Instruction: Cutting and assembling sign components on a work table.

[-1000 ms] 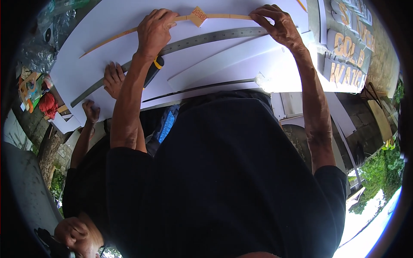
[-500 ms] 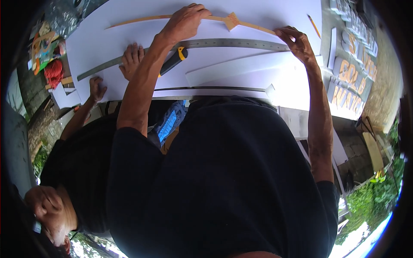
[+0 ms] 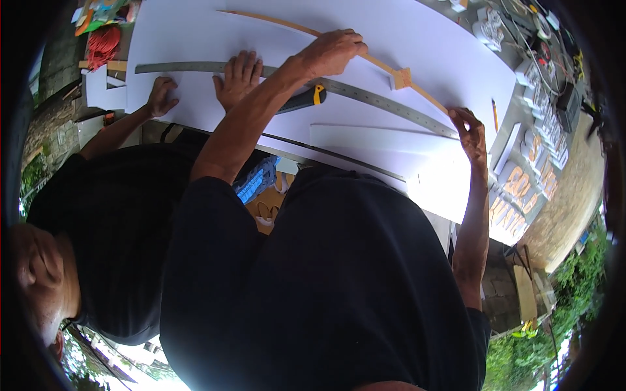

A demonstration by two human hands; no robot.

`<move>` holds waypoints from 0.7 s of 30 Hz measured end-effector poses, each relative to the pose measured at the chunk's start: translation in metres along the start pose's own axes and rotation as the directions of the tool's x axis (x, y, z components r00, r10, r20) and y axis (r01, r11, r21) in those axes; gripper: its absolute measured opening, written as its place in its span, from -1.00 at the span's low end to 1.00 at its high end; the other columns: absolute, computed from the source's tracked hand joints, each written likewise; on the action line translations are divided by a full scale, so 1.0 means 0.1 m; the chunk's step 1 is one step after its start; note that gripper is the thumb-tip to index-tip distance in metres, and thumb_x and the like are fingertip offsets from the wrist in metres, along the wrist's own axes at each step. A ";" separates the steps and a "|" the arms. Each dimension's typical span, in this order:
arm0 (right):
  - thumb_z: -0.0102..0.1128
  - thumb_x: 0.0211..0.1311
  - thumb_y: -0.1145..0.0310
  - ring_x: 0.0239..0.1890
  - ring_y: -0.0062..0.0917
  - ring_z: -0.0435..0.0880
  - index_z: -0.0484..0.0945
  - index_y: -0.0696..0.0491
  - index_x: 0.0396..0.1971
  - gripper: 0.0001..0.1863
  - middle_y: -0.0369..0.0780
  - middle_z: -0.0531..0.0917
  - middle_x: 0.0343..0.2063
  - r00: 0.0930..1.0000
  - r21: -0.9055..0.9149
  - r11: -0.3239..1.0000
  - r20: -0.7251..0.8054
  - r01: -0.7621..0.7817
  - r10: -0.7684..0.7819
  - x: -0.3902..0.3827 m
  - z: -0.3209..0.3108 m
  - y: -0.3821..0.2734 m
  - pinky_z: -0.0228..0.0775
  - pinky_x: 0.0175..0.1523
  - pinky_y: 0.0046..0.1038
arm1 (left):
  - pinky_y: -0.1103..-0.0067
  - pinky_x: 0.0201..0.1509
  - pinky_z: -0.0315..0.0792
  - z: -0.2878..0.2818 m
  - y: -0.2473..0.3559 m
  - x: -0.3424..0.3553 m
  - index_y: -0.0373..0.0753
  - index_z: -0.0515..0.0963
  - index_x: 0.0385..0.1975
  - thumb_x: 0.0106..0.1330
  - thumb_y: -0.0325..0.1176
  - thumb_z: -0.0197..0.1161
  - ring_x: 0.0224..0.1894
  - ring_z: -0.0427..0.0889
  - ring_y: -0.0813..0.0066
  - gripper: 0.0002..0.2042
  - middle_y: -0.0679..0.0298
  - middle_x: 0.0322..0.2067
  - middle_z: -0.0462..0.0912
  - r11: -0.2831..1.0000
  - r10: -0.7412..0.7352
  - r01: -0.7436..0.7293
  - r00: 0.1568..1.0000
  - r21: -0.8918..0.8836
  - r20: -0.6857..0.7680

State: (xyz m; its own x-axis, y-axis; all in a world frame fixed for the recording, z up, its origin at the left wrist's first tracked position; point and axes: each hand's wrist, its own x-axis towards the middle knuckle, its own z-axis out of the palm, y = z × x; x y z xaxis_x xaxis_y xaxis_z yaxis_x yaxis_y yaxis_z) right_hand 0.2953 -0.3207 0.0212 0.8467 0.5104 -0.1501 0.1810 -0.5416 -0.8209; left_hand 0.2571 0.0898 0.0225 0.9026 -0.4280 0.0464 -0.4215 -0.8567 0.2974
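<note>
My left hand (image 3: 332,52) is closed on a long, thin wooden strip (image 3: 378,64), and my right hand (image 3: 468,133) pinches its right end. A small diamond-shaped wooden piece (image 3: 401,79) sits on the strip between them. Below lies a long steel ruler (image 3: 368,98) on a white sheet (image 3: 169,29). A black-and-yellow utility knife (image 3: 306,98) rests beside the ruler, partly behind my left forearm. A co-worker's spread hand (image 3: 238,81) presses on the ruler; their other hand (image 3: 160,98) is at the sheet's edge, below the ruler's left end.
A co-worker (image 3: 91,241) in a dark shirt is at my left. A red cord coil (image 3: 103,45) lies at upper left. At right are a pencil (image 3: 495,116), cut-out letters (image 3: 515,195), cables (image 3: 535,58) and plants (image 3: 574,280). A pale strip (image 3: 352,137) lies near the front edge.
The camera's view has swung, so the sheet appears tilted, lower at the right. Both my hands remain on the wooden strip, now appearing further right, with my right hand lower in the picture.
</note>
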 end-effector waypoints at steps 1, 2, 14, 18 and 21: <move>0.24 0.42 0.31 -0.14 -0.48 0.64 0.71 0.13 -0.07 -0.76 -0.18 0.74 -0.16 0.998 0.038 0.997 -0.029 0.062 -0.061 -0.06 -0.03 0.20 0.44 0.02 -0.43 | 0.41 0.12 0.53 -0.07 0.03 0.08 -0.22 0.64 -0.14 0.16 -0.68 0.18 -0.05 0.61 0.25 -0.70 0.21 -0.21 0.64 0.997 0.039 -0.037 0.999 -0.070 0.036; 0.24 0.42 0.31 -0.12 -0.47 0.65 0.71 0.14 -0.07 -0.75 -0.18 0.74 -0.15 0.997 0.089 0.993 -0.021 0.077 -0.075 -0.05 -0.02 0.20 0.44 0.02 -0.43 | 0.40 0.13 0.52 -0.09 0.01 0.07 -0.21 0.63 -0.11 0.16 -0.68 0.17 -0.04 0.61 0.25 -0.68 0.22 -0.20 0.63 0.997 0.048 -0.045 0.998 -0.068 0.044; 0.26 0.42 0.31 -0.10 -0.47 0.65 0.75 0.08 -0.13 -0.80 -0.23 0.75 -0.18 0.998 0.002 0.999 -0.035 -0.053 0.053 -0.01 -0.01 -0.08 0.47 0.03 -0.40 | 0.35 0.24 0.41 -0.36 -0.86 -0.62 -0.22 0.61 -0.04 0.12 -0.75 0.20 0.09 0.55 0.19 -0.60 0.22 -0.03 0.65 0.984 -0.135 0.138 0.990 0.108 -0.034; 0.28 0.41 0.29 -0.08 -0.46 0.66 0.75 0.06 -0.12 -0.79 -0.22 0.75 -0.16 0.996 0.002 0.997 -0.024 -0.082 0.082 0.01 0.01 -0.11 0.49 0.08 -0.36 | 0.34 0.30 0.36 -0.29 -0.87 -0.70 -0.19 0.58 0.00 0.14 -0.76 0.20 0.13 0.53 0.22 -0.58 0.21 0.00 0.63 0.958 -0.231 0.231 0.973 0.170 -0.020; 0.28 0.39 0.32 -0.09 -0.43 0.67 0.74 0.08 -0.12 -0.80 -0.20 0.74 -0.17 1.000 0.062 0.998 -0.017 -0.009 0.010 0.00 0.01 0.02 0.48 0.07 -0.36 | 0.33 0.32 0.34 -0.33 -0.87 -0.69 -0.20 0.56 0.00 0.15 -0.76 0.18 0.15 0.51 0.21 -0.58 0.20 0.02 0.61 0.964 -0.221 0.223 0.975 0.147 -0.029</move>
State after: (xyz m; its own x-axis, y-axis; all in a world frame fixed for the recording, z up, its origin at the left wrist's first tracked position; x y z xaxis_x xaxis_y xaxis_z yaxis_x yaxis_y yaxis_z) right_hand 0.2951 -0.3208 0.0193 0.8568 0.4936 -0.1489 0.1422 -0.5039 -0.8520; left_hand 0.2344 0.2037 0.0249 0.9756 -0.2194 0.0067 -0.2177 -0.9633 0.1571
